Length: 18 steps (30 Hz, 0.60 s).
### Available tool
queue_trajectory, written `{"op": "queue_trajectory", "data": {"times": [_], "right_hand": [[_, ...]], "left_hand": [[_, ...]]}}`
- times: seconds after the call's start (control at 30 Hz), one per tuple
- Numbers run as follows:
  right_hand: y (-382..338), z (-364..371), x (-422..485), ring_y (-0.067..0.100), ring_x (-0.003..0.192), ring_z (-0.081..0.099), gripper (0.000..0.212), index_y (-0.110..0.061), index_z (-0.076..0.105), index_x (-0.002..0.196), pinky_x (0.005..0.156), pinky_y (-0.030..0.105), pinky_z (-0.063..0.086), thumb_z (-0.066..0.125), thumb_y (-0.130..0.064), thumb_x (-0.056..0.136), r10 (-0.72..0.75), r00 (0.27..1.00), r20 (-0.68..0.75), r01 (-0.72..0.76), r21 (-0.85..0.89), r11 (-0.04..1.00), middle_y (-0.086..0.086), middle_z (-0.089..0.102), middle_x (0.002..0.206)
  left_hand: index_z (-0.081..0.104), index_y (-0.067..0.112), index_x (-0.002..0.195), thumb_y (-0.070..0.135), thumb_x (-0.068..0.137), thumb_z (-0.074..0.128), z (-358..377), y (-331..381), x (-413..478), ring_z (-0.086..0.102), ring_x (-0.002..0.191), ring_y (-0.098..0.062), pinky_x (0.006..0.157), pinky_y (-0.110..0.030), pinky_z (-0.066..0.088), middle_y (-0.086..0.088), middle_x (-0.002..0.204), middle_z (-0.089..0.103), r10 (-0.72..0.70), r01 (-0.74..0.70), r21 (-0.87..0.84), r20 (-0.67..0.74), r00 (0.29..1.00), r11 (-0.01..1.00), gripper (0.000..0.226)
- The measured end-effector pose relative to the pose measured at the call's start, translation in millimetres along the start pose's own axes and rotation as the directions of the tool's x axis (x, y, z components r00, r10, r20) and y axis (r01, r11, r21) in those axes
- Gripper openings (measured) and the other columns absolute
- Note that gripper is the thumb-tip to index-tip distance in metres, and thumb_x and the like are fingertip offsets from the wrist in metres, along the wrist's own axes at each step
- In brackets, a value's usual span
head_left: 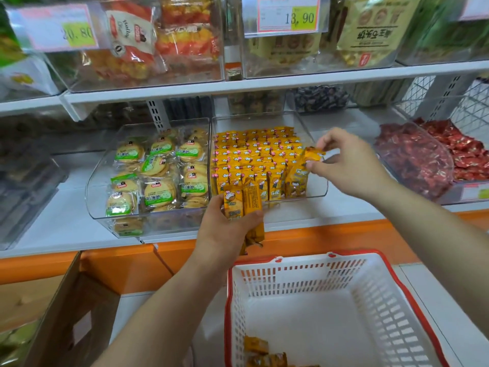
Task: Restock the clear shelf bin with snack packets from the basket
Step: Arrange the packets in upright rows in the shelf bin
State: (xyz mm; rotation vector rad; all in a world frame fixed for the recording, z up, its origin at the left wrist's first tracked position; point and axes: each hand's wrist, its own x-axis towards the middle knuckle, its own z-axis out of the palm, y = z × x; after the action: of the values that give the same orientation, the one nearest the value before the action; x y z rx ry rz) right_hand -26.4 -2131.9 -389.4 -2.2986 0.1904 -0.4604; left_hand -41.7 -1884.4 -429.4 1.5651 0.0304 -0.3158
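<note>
Two hands load glossy yellow packets into the clear bin.
Left hand clutches a bundle; right hand pinches one packet; tags read 13,90, 20.80.

Bright, even overhead lighting with soft, faint shadows. Glare on the clear shelf bin walls and price tags. Wide-angle bowing of shelf edges toward the corners. Blurred, smeared periphery; sharpest at centre.

White shelves — orange-edged — beside a cardboard box.
</note>
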Motion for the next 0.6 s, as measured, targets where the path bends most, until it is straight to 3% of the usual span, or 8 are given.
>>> {"op": "queue_trajectory", "data": {"times": [0.1,0.2,0.37,0.47,0.53,0.6], "right_hand": [[-2,21,27,0.025,0.088,0.066,0.026,-0.022,0.057,0.089,0.069,0.028,0.042,0.08,-0.017,0.08,-0.043,0.995,0.095,0.068,-0.278,0.958,0.001,0.064,0.095],[1,53,40,0.032,0.104,0.062,0.027,-0.018,0.061,0.106,0.08,0.032,0.047,0.075,-0.013,0.084,0.034,0.976,0.215,0.067,-0.446,0.892,0.012,0.062,0.112],[12,80,45,0.031,0.106,0.061,0.033,-0.016,0.066,0.115,0.084,0.031,0.048,0.069,-0.002,0.086,0.123,0.975,0.185,-0.037,-0.411,0.911,0.013,0.064,0.118],[19,81,45,0.033,0.108,0.063,0.037,-0.013,0.065,0.124,0.09,0.034,0.049,0.071,-0.008,0.088,0.168,0.967,0.194,-0.087,-0.368,0.926,0.015,0.066,0.121],[22,80,43,0.032,0.11,0.062,0.044,-0.014,0.061,0.131,0.085,0.028,0.045,0.071,-0.011,0.088,0.172,0.957,0.232,-0.08,-0.36,0.929,0.014,0.066,0.122],[21,78,40,0.032,0.109,0.06,0.05,-0.015,0.057,0.135,0.083,0.028,0.044,0.071,-0.013,0.087,0.17,0.947,0.272,-0.062,-0.363,0.93,0.014,0.065,0.121]], "left_hand": [[0.064,0.026,0.115,0.02,0.086,0.081,-3,1,1,0.078,0.077,-0.015,0.06,-0.027,0.06,0.004,0.089,0.079,-0.003,0.003,0.005,-0.008,1.0,1.0,0.034],[0.064,0.025,0.115,0.019,0.086,0.081,-6,3,2,0.078,0.077,-0.016,0.06,-0.027,0.06,0.003,0.087,0.079,-0.008,0.008,-0.01,-0.01,1.0,1.0,0.035],[0.063,0.023,0.115,0.017,0.085,0.081,-10,4,4,0.077,0.076,-0.015,0.058,-0.023,0.058,0.002,0.087,0.08,-0.005,0.006,-0.045,0.008,1.0,0.999,0.036],[0.063,0.025,0.115,0.018,0.085,0.081,-11,4,4,0.078,0.078,-0.016,0.063,-0.028,0.062,0.003,0.088,0.079,0.001,0.0,-0.034,0.015,1.0,0.999,0.036],[0.063,0.026,0.114,0.02,0.086,0.08,-11,3,4,0.077,0.081,-0.016,0.07,-0.032,0.064,0.004,0.09,0.079,0.006,-0.006,-0.02,0.022,1.0,1.0,0.034],[0.063,0.029,0.112,0.021,0.086,0.08,-11,2,4,0.077,0.081,-0.013,0.068,-0.028,0.062,0.007,0.09,0.079,0.018,-0.017,-0.017,0.025,1.0,1.0,0.032]]}}
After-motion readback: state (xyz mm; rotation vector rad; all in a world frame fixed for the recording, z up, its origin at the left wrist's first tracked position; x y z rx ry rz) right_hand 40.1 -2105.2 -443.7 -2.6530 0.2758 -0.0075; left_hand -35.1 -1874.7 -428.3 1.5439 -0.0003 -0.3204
